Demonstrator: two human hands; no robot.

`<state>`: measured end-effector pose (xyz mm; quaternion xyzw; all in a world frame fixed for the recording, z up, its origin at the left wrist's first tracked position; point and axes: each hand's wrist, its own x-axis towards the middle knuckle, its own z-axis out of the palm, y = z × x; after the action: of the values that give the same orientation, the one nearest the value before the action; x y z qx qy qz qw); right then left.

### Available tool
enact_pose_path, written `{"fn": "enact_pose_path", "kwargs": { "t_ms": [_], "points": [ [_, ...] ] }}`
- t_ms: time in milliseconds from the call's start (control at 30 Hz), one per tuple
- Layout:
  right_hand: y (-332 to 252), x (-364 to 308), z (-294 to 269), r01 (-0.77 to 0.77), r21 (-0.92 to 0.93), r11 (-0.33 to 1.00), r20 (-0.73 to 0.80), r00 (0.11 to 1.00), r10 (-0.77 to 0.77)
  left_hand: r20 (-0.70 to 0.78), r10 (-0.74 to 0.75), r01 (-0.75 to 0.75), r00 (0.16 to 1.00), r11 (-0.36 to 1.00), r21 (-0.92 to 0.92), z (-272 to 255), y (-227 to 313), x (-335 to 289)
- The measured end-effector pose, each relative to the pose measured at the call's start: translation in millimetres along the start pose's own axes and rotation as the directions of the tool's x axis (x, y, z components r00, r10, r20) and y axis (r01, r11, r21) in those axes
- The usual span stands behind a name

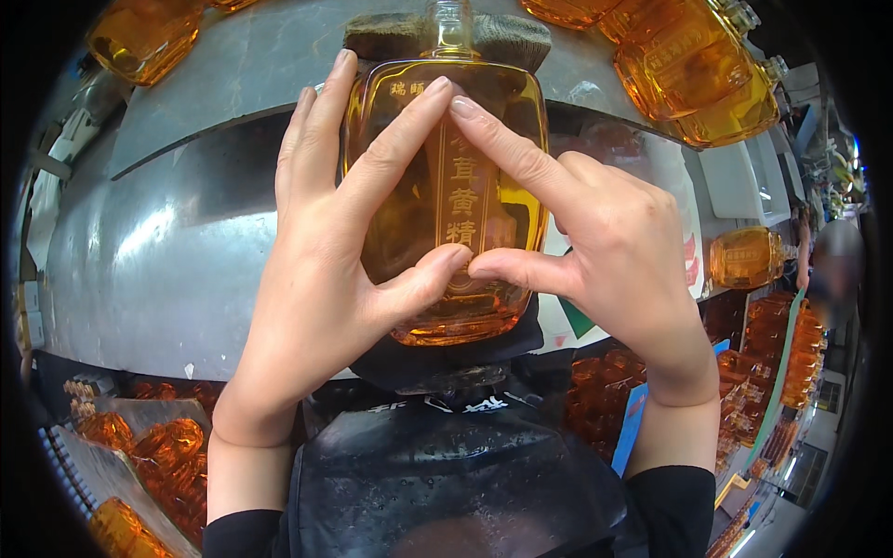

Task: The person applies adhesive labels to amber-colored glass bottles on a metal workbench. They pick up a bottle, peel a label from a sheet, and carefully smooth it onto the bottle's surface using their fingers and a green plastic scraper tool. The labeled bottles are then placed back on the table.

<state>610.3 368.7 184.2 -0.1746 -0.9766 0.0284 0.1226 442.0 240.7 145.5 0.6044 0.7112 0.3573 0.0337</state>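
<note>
A flat, square-shouldered glass bottle (493, 200) of amber liquid is held up close in front of me, its clear neck pointing away. My left hand (339, 232) wraps its left side, thumb under the front face and index finger laid across it. My right hand (595, 246) holds the right side, its index fingertip meeting the left one near the bottle's shoulder and the thumbs almost touching low on the front. A strip of raised gold characters runs down the bottle's face between my fingers.
A grey metal work surface (167, 242) lies beneath. More amber bottles lie at the top right (693, 65), top left (144, 37) and right (744, 258). Several bottles fill crates at lower left (163, 456) and lower right (791, 358). A dark wet apron (456, 474) covers my front.
</note>
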Motion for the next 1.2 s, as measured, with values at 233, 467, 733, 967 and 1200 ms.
{"fn": "enact_pose_path", "kwargs": {
  "t_ms": [233, 467, 733, 967, 1200],
  "points": [
    [-1.1, -2.0, -1.6, -0.021, 0.030, 0.999, 0.032, 0.999, 0.020, 0.006, -0.007, 0.007, 1.000, 0.999, -0.038, -0.6, 0.3, -2.1],
    [0.5, 2.2, -1.6, -0.030, 0.039, 0.999, 0.067, 0.997, 0.028, -0.002, -0.018, 0.018, 1.000, 0.998, -0.056, -1.0, -0.7, -1.3],
    [-0.3, 1.2, -1.3, -0.031, 0.047, 0.998, 0.058, 0.998, 0.028, 0.002, -0.024, 0.024, 1.000, 0.994, -0.106, 0.8, 0.4, -1.9],
    [-1.3, 4.1, -5.0, -0.051, 0.058, 0.997, 0.094, 0.995, 0.045, -0.003, -0.046, 0.045, 0.999, 0.984, -0.170, 2.0, 1.0, -2.1],
    [29.5, 9.3, -5.5, -0.150, 0.659, 0.737, 0.044, 0.986, 0.161, 0.009, -0.032, 0.033, 0.999, 0.983, -0.183, 1.1, -1.5, 0.4]
  ]
}}
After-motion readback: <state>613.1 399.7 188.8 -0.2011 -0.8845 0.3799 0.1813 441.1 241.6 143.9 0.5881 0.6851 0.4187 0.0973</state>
